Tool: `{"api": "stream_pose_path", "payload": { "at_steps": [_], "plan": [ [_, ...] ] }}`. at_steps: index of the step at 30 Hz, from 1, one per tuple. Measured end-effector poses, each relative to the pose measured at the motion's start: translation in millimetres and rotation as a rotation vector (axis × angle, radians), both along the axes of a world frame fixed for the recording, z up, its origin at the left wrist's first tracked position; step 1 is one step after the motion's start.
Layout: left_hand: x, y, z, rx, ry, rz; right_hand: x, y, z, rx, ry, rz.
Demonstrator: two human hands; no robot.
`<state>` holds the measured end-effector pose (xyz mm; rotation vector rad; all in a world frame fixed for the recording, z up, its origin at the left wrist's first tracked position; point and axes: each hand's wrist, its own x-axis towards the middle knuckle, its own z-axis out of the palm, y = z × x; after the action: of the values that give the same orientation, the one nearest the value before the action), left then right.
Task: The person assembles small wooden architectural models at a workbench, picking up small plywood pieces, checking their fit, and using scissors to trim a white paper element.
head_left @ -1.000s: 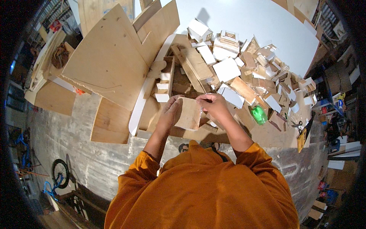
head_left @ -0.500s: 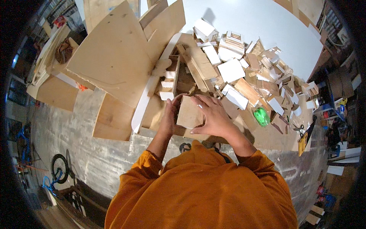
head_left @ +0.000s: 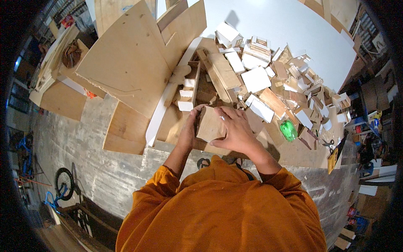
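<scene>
Hold the plywood piece [head_left: 210, 123] steady between left hand [head_left: 189, 128], cupped at nine o'clock, and right hand [head_left: 238, 129], spread around three; press edges evenly, clear of the compartmented wooden box [head_left: 196, 87] toward eleven o'clock.

Near the right end of the near edge of the counter [head_left: 289, 156] lie a long dark tool with a yellow handle [head_left: 333, 160] and, just beside it, black-handled scissors [head_left: 330, 144]. A shiny green plastic object [head_left: 288, 130] sits farther left along that edge. A blue bicycle with a black tyre [head_left: 57, 178] stands on the grey concrete floor [head_left: 113, 178].
</scene>
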<state>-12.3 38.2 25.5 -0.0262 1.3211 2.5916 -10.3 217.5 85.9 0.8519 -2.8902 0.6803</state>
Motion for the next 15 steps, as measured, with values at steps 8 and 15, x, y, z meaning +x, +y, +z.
{"api": "stream_pose_path", "payload": {
  "at_steps": [8, 15],
  "plan": [
    [-0.4, -1.4, -4.5, 0.042, 0.006, -0.021, 0.4, -1.6, 3.7, 0.033, -0.042, -0.015],
    [-5.6, -2.1, -4.8, -0.024, -0.045, -0.028, -0.1, -1.2, 1.4, 0.025, -0.045, -0.013]
  ]
}}
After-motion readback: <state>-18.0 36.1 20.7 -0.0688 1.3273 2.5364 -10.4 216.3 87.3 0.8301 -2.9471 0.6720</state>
